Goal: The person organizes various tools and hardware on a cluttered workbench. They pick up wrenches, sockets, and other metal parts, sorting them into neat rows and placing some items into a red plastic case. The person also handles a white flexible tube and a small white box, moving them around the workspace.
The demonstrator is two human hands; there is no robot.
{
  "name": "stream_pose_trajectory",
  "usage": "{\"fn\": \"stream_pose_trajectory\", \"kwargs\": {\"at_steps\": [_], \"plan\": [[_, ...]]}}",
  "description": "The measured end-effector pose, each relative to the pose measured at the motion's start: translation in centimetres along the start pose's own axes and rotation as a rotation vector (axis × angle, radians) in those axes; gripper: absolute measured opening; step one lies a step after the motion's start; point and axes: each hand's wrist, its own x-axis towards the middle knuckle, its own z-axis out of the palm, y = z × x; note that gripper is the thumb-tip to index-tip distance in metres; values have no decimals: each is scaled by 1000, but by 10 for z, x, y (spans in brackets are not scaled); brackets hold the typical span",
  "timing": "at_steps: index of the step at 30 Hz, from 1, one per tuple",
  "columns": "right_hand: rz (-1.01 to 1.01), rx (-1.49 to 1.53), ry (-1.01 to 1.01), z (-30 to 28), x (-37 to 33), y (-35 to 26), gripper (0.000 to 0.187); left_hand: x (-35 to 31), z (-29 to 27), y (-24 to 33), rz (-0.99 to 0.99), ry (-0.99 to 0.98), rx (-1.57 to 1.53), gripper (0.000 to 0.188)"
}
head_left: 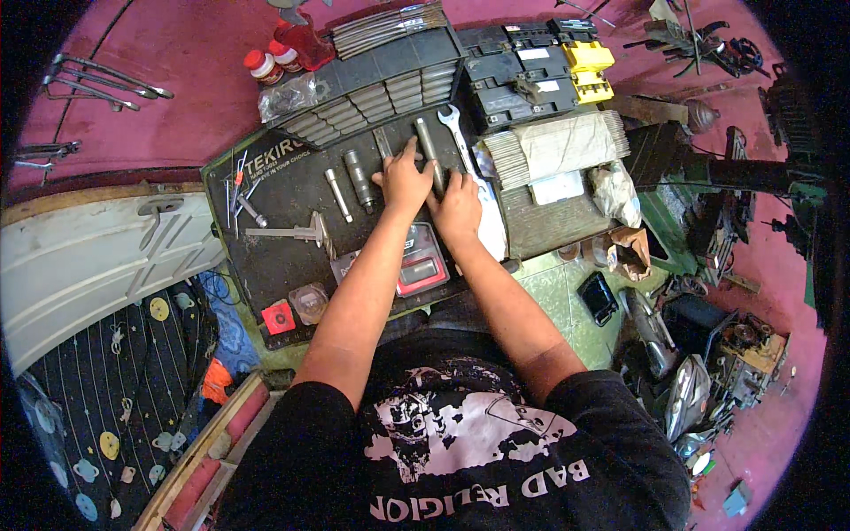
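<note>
A silver metal rod lies lengthwise on the dark mat between my hands. My left hand is palm down with its fingers apart, one fingertip beside the rod and the others near a flat metal strip. At the rod's near end, my right hand has its thumb on one side and its bent fingers on the other. Right of the rod is a large combination wrench. To the left lie a dark socket-like tool, a silver tubular socket and a vernier caliper.
Under my forearms sits a red-and-grey package; a small red packet is at the near left. A black slotted rack stands behind, with black batteries, a yellow case and a ribbed stack farther right. Red-capped bottles are behind left.
</note>
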Motion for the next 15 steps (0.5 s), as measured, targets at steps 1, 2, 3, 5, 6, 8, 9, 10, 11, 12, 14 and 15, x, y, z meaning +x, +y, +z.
{"fn": "stream_pose_trajectory", "kwargs": {"at_steps": [1, 2, 3, 5, 6, 8, 9, 10, 11, 12, 14, 15], "plan": [[2, 3, 3, 1, 0, 0, 58, 0, 1, -1, 7, 3, 1, 64], [4, 5, 5, 0, 0, 0, 58, 0, 2, -1, 12, 7, 2, 62], [0, 7, 6, 1, 0, 0, 58, 0, 2, -2, 16, 13, -8, 62], [-5, 12, 10, 0, 0, -1, 58, 1, 2, -2, 25, 23, -26, 60], [1, 20, 5, -2, 0, -2, 60, 1, 2, -1, 17, 24, -21, 59], [11, 37, -4, -4, 1, -3, 62, 1, 0, 1, 1, 26, -9, 58], [7, 30, 5, -5, 1, -5, 60, 1, -2, 1, 6, 36, -9, 57], [3, 22, 12, -6, 1, -6, 58, 1, -3, 2, 11, 46, -9, 56], [2, 14, 22, -7, 1, -7, 56, 1, -5, 3, 19, 54, -9, 55], [-35, 31, 60, -5, 1, -8, 55, 0, -8, 3, 32, 83, 4, 53], [-110, 64, 137, -3, -2, -13, 55, -3, -19, -2, 57, 143, 32, 49], [-141, 69, 118, -3, -4, -19, 51, -5, -25, -5, 58, 191, 150, 46]]}}
